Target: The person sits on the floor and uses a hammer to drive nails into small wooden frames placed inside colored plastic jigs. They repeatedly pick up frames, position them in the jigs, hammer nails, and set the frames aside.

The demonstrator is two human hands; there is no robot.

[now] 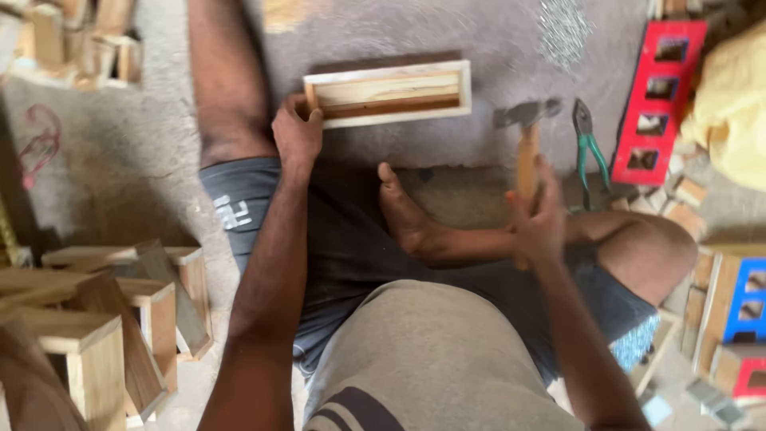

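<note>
The left hand [297,132] gripped the left end of the wooden frame [388,93] lying on the floor [120,160], while the right hand [538,219] was clamped on a raised hammer [527,136]. A badly aimed blow could strike the steadying fingers or split the thin frame.

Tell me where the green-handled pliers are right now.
The green-handled pliers lie on the floor at the right of the head view, between the hammer raised in the right hand and the red wooden frame.
</note>
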